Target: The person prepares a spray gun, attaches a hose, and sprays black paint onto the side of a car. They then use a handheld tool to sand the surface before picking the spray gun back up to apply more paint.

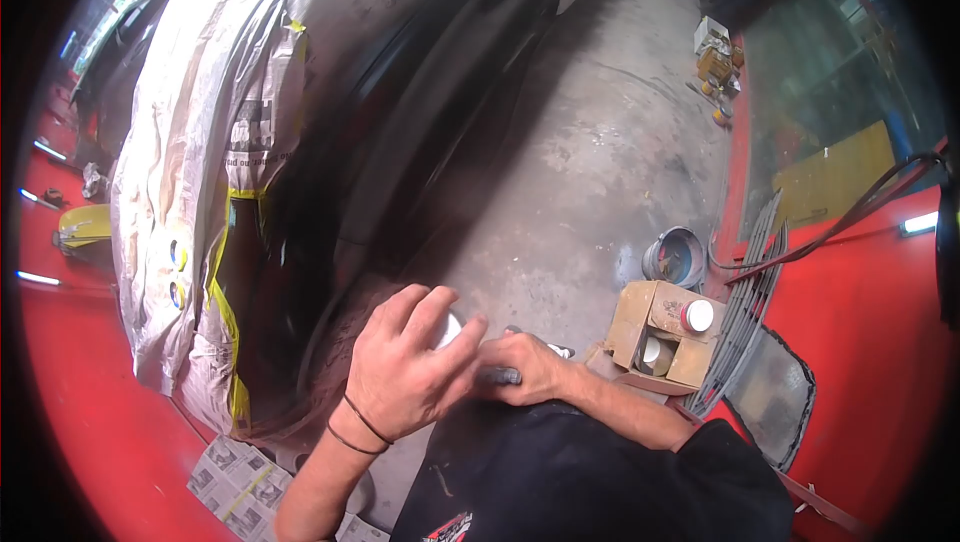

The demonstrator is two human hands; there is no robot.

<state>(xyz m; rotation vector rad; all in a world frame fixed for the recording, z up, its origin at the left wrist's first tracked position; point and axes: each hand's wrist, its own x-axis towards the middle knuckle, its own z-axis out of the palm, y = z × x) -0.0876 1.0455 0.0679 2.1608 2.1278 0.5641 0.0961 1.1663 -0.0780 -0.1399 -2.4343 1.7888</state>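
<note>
My left hand [405, 362], with dark bands on its wrist, curls its fingers over a round white lid [447, 330], which shows only in part between thumb and fingers. Right beside it, my right hand [525, 367] is closed around what looks like a spray gun [500, 375]. A grey end of it pokes out by the palm, and most of the tool is hidden by the fingers. The two hands nearly touch in front of my dark shirt. A small white part [562, 351] shows just past the right hand's knuckles.
A dark car body [400, 132] stands at the left, partly covered by white masking sheet [170, 142], newspaper and yellow tape. To the right are a cardboard box [630, 317] with white-lidded containers, a bucket [677, 260], grey strips [735, 312] and a hose [850, 212] along the red wall.
</note>
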